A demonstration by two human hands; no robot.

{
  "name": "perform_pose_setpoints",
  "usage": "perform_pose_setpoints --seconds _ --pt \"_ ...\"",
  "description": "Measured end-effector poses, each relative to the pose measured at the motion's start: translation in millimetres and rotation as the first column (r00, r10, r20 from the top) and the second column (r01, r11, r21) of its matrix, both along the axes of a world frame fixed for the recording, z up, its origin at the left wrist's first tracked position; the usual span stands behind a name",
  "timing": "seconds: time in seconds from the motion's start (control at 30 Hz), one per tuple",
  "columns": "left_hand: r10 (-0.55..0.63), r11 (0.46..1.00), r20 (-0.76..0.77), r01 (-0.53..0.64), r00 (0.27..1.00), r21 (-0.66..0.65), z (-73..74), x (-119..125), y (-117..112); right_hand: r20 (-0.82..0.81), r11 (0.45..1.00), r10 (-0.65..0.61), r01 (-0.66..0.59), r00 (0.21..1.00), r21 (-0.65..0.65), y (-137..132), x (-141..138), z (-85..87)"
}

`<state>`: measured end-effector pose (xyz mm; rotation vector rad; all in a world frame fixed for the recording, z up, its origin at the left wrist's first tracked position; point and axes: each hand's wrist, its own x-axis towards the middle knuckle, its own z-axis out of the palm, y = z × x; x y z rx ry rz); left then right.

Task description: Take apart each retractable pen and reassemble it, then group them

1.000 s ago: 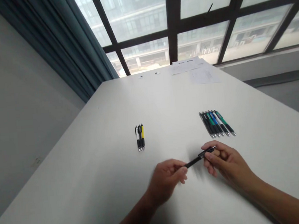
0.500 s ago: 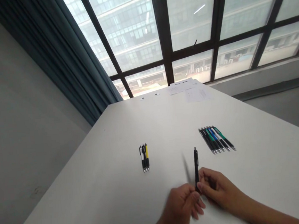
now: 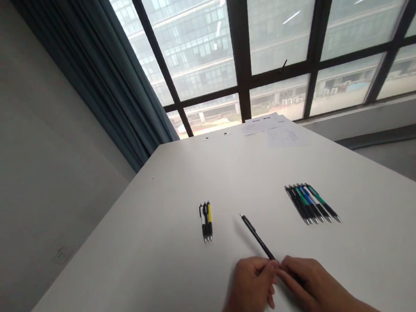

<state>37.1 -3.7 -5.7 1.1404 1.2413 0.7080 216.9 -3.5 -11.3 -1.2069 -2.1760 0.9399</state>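
A black pen (image 3: 258,239) points up and to the left above the table, its clicker end away from me. My left hand (image 3: 251,288) pinches its lower end between thumb and fingers. From the other side, the closed fingers of my right hand (image 3: 311,280) meet the same end; the pen's tip is hidden between the hands. Left of the pen lies a small group of pens (image 3: 206,221) with white, black and yellow barrels. On the right, several pens (image 3: 311,203) in black, green, blue and white lie side by side.
The white table (image 3: 158,257) stretches to a window (image 3: 198,40). Papers (image 3: 263,124) lie at its far end, with two small dark-centred spots beside them. A blue curtain (image 3: 113,77) hangs at the left, next to a grey wall (image 3: 40,151).
The black pen has tipped from nearly upright to leaning left and away. My right hand has moved slightly lower, and the view has shifted a little to the left.
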Motion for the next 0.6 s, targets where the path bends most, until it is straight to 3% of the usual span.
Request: perform_pose_setpoints --seconds 0.13,0.27,0.43,0.6 --pt "0.035 0.999 0.037 -0.034 0.999 -0.017 -2.2 -0.8 -2.8 0.117 0.982 -0.188 0.183 0.975 0.054 16.8 16.2 3.1" --pt "0.015 1.0 0.026 -0.015 1.0 -0.004 -4.9 -5.1 -2.2 0.304 0.925 -0.38 0.358 0.874 0.129 40.5 38.1 3.4" --pt "-0.045 0.999 -0.007 0.045 0.999 -0.005 -6.9 -9.2 -2.5 0.501 0.898 -0.434 0.401 0.749 0.178 57.0 49.5 3.4" --pt "-0.064 0.998 -0.012 0.063 0.998 -0.011 -4.7 -11.1 -4.3 0.552 0.877 -0.468 0.438 0.69 0.195 63.3 52.8 6.6"
